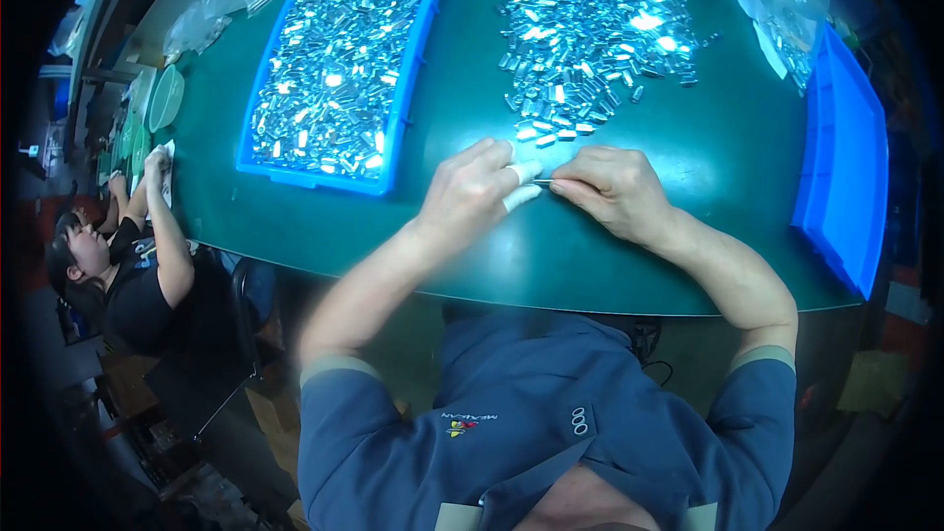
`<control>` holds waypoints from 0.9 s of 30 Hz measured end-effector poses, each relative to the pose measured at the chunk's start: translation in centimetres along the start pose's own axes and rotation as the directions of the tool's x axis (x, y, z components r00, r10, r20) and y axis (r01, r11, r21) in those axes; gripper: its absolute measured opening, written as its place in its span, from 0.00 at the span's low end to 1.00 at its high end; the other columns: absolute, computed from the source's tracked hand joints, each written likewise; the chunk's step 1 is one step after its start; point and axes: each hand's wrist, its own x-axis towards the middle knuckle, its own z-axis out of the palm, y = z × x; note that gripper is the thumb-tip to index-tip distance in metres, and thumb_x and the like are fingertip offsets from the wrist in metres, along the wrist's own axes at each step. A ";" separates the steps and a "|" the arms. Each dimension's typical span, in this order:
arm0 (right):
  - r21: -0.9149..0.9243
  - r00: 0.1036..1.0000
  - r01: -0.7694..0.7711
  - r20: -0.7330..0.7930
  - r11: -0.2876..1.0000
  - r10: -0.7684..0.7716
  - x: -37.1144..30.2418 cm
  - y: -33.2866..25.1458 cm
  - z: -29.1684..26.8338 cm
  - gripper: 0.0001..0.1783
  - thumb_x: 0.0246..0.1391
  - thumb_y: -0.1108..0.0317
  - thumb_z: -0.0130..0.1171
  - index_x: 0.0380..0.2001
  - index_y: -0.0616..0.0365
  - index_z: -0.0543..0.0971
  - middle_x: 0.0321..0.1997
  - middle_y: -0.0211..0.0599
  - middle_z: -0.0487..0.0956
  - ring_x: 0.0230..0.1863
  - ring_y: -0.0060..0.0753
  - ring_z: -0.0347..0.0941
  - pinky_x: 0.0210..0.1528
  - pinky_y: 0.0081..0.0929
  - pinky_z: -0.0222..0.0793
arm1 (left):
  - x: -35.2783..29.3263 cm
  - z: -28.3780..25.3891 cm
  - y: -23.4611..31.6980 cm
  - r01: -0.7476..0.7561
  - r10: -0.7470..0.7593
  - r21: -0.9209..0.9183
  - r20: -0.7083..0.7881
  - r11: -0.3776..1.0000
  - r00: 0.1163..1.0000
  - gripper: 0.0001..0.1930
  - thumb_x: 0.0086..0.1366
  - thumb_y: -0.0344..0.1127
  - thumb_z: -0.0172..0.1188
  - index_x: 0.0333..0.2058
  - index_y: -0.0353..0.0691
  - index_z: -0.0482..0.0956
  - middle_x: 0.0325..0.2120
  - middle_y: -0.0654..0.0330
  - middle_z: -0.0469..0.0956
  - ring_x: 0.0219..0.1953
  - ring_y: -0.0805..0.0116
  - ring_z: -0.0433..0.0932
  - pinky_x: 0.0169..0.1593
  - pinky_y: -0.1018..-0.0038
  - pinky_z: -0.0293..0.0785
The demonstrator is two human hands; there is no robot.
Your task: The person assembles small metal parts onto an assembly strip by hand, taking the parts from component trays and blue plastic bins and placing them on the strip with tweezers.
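Note:
My left hand [477, 185] is closed above the green table, with white covers on the tips of some fingers. Its thumb and finger pinch together, and whatever they hold is too small or hidden to make out. Close beside it, my right hand [619, 187] pinches a thin, dark metal rod [543, 182] that points toward the left fingertips. Just beyond both hands lies a loose pile of small shiny metal pieces [600, 39], short and block-like. More such pieces fill a blue tray [390, 152] to the left of the pile.
An upended blue tray [844, 167] stands at the table's right edge. Clear plastic bags [787, 0] lie at the far right, and more plastic wrap [202, 29] at the far left. Another person [138, 265] sits at the left by green baskets [165, 98]. The green table [708, 197] curves in front of me.

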 end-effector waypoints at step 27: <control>0.219 0.954 -0.299 0.028 0.929 0.300 -0.3 -0.9 -0.2 0.04 0.58 0.73 0.65 0.32 0.64 0.82 0.25 0.39 0.79 0.25 0.31 0.74 0.28 0.29 0.67 | -0.1 -0.5 0.0 0.074 -0.092 -0.361 -0.033 0.929 0.995 0.13 0.60 0.35 0.71 0.42 0.39 0.82 0.30 0.55 0.75 0.36 0.52 0.78 0.40 0.58 0.75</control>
